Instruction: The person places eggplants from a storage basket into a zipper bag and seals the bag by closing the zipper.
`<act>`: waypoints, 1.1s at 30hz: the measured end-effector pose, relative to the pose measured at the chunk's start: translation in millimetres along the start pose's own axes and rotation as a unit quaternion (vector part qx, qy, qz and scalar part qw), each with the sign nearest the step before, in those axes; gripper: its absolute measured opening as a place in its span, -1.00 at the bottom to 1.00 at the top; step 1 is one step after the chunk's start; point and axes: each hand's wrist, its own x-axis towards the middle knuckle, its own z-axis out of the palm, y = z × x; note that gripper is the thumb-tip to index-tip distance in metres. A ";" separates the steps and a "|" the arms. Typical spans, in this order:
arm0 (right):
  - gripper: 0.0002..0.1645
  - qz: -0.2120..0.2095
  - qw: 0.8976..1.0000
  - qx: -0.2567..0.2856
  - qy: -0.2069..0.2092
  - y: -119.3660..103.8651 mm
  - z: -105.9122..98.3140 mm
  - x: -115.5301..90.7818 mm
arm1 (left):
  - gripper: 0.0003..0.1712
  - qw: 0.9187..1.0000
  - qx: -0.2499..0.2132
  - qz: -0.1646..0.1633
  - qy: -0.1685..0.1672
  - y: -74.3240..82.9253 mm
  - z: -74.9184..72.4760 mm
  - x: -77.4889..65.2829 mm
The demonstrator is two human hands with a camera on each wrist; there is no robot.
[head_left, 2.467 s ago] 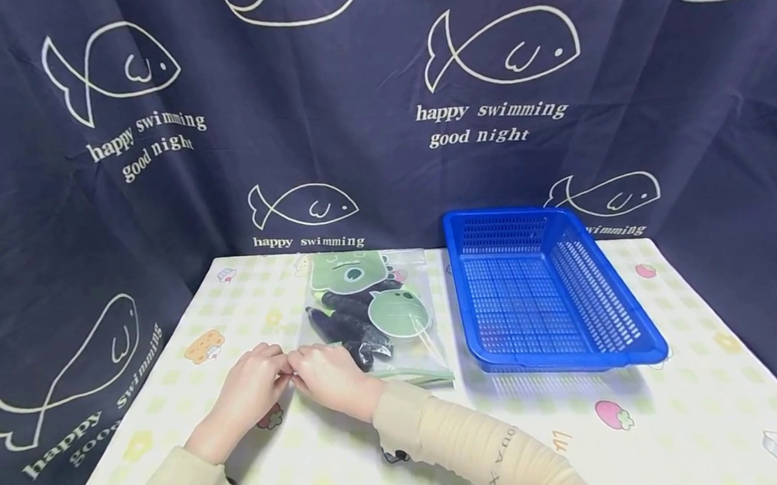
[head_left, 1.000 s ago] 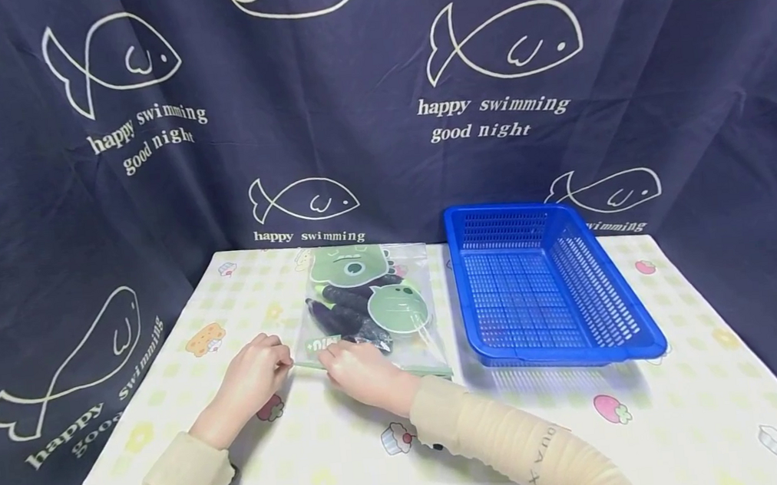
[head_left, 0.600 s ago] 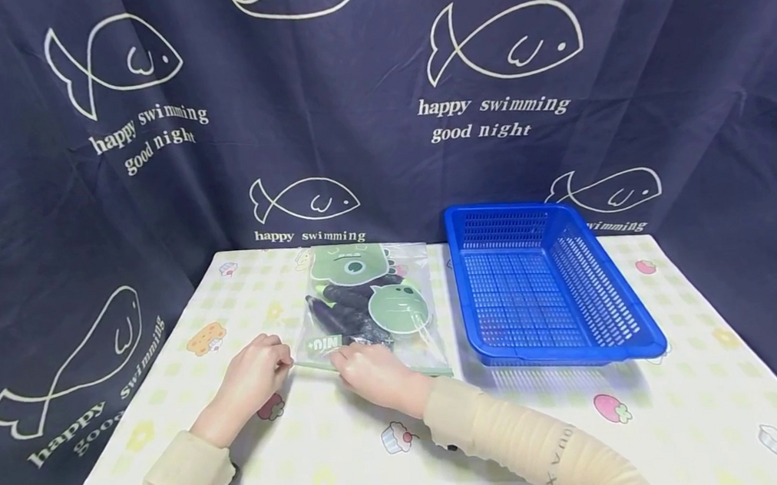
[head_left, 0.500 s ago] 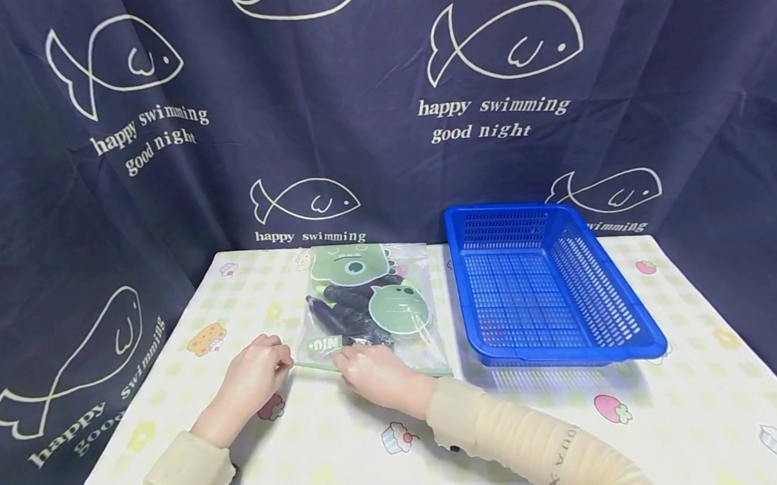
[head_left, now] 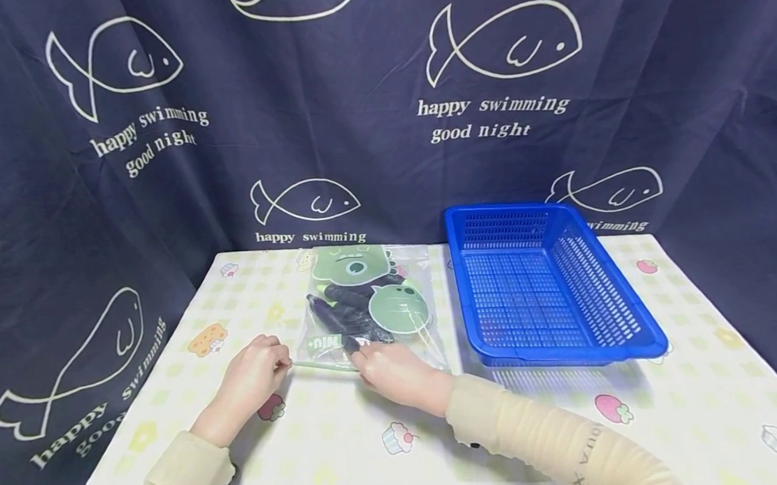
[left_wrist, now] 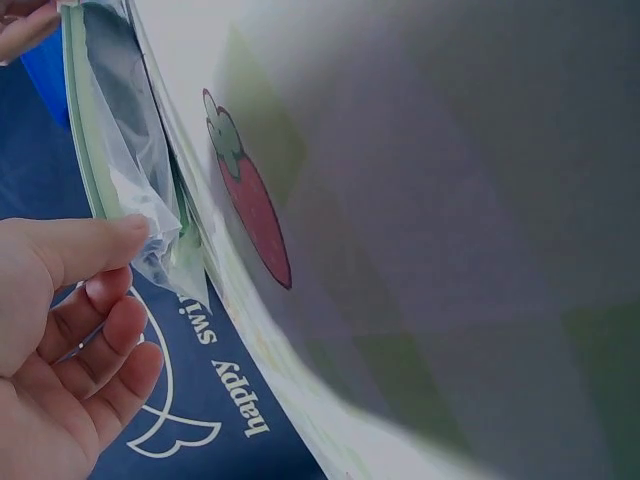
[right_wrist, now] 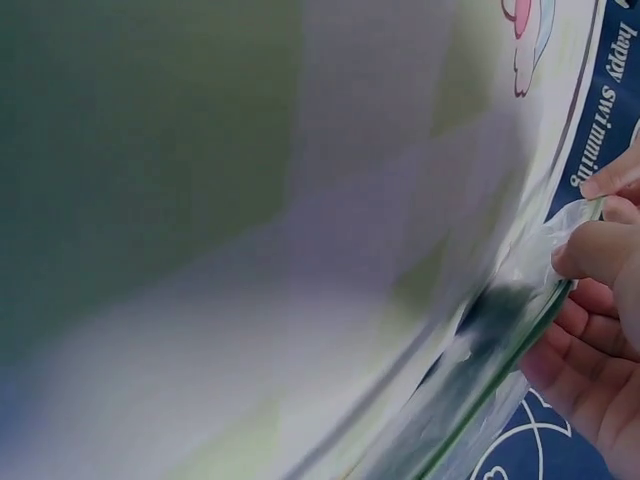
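Note:
A clear zip bag (head_left: 401, 308) with green cartoon prints lies flat on the table, its green-edged opening toward me. Dark eggplants (head_left: 340, 317) with light green ends show through the plastic. My left hand (head_left: 253, 376) pinches the near left corner of the bag; in the left wrist view the thumb (left_wrist: 100, 245) presses on crumpled plastic, other fingers curled below. Farther right along the same edge, my right hand (head_left: 396, 376) pinches the zip strip (right_wrist: 500, 375) between thumb and fingers. Part of the edge is hidden behind the right hand.
A blue plastic basket (head_left: 468, 328) with perforated walls stands right of the bag, with nothing in it. The table wears a pale checked cloth (head_left: 338, 462) with fruit and cupcake prints. A dark blue fish-print curtain (head_left: 378, 120) hangs behind.
My right hand has slid rightward along the bag's opening edge, away from the left hand, which keeps its hold at the corner. The "NIU+" print on the bag has come into sight.

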 end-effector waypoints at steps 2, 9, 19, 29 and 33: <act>-0.85 0.000 1.000 -0.001 0.000 1.3 -0.1 -2.9 | -0.75 1.000 0.000 0.001 0.000 0.1 0.0 -0.1; -0.81 -0.004 1.000 -0.007 -0.006 5.4 -1.7 -11.1 | -0.76 1.000 0.001 -0.010 -0.012 -1.4 3.0 -1.5; -0.82 0.006 1.000 0.007 -0.014 16.7 -3.6 -28.4 | -0.76 1.000 0.001 -0.014 -0.016 -2.8 4.8 -1.5; -0.82 0.018 0.999 -0.003 -0.026 26.3 -6.1 -48.2 | -0.74 1.000 0.006 0.000 -0.021 -1.3 2.4 -0.5; -0.80 0.028 0.999 -0.003 -0.023 29.3 -5.6 -55.0 | -0.74 1.000 0.006 0.002 -0.022 -0.6 2.4 -0.3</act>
